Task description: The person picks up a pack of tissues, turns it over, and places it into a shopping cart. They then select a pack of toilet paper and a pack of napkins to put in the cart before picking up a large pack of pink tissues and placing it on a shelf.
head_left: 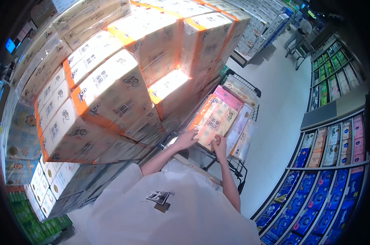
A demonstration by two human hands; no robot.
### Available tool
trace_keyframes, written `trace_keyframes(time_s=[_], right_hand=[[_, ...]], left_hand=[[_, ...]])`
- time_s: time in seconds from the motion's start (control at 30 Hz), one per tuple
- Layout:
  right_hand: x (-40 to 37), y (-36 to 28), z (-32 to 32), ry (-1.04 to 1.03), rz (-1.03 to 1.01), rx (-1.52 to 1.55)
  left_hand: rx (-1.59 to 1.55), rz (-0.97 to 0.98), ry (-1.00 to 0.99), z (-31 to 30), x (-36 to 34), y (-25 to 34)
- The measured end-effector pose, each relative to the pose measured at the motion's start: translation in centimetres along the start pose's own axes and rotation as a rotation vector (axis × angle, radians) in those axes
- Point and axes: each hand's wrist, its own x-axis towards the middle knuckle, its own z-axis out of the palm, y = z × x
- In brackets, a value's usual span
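A tall stack (111, 94) of packs fills the left, its base cut off. The left hand (187, 139) lies spread on a pack (214, 118) in the cart (235, 164). The right hand (220, 145) curls at the pack's near edge, but the picture doesn't show whether it grips. Blurred shelves (324, 179) stand right.

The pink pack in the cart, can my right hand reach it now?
Probably yes: the right hand touches the orange pack lying right beside the pink pack, and nothing covers it.
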Motion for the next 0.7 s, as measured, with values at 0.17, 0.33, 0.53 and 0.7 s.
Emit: trace_keyframes(time_s=[0.17,0.33,0.53,0.7], right_hand=[[3.4,-10.9,-0.6,-0.231,-0.102,0.237],[4.5,-26.7,-1.0,-0.384,-0.516,0.135],[2.2,-39.3,-0.5,-0.472,-0.803,0.076],[1.6,-44.9,0.3,-0.359,-1.104,0.002]], left_hand=[[-0.544,-0.038,0.185,-1.7,-3.1,1.1],[-1.237,-0.140,0.427,-6.5,-6.8,2.4],[-1.951,0.073,0.495,-10.6,-11.1,0.2],[-2.264,0.138,0.663,-13.0,-13.9,1.8]])
